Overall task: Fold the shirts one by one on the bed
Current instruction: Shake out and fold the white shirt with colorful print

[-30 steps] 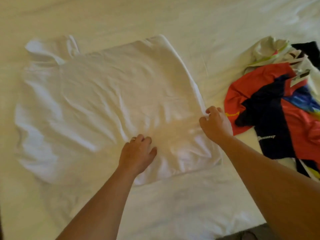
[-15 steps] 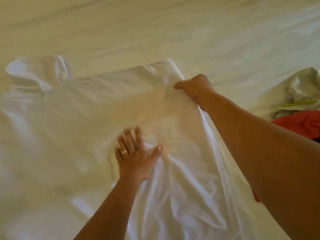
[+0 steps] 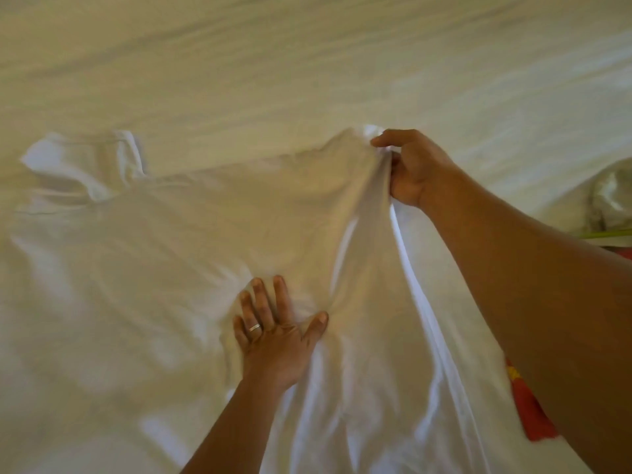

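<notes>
White cotton fills most of my view: the white shirt (image 3: 178,254) lies spread on the bed (image 3: 307,63), its body rumpled, one short sleeve (image 3: 78,165) sticking out at the far left corner. My right hand (image 3: 415,167) has the shirt's far right edge bunched in its grip, thumb on top and fingers curled under the cloth, so that this side is lifted off the bed and a taut ridge of fabric runs from my fist back toward me. My left hand (image 3: 273,333) lies flat on the middle of the shirt, fingers straight and spread, palm pressing the cloth down just left of that ridge; a ring (image 3: 254,327) sits on one finger. Creases fan out from under the palm. Beyond my right forearm, at the right border, part of a red garment (image 3: 528,408) shows on the bed, and farther back a pale crumpled garment (image 3: 608,196) with a yellow-green stripe
</notes>
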`<action>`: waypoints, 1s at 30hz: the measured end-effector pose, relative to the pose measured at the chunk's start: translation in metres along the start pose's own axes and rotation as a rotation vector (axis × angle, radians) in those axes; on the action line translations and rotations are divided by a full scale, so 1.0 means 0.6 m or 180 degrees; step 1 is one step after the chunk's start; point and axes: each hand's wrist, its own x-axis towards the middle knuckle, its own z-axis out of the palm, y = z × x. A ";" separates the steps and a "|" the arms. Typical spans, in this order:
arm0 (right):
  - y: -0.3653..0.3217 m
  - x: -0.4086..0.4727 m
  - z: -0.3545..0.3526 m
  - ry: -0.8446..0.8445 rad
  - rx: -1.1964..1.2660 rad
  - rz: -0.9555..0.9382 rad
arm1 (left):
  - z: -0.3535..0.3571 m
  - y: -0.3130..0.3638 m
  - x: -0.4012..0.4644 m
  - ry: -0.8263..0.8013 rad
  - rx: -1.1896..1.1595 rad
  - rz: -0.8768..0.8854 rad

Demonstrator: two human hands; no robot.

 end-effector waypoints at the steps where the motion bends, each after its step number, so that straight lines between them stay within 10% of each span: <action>1: -0.006 0.007 -0.007 0.0200 0.0242 -0.0158 | 0.000 -0.001 0.000 0.0002 -0.0007 -0.0004; 13: 0.045 -0.032 -0.086 0.0789 -0.2635 -0.0660 | 0.027 0.016 -0.050 0.1108 -0.0035 0.0374; 30: 0.306 -0.331 -0.281 0.0167 -0.2219 0.0511 | 0.211 -0.003 -0.318 0.0782 0.0848 0.2559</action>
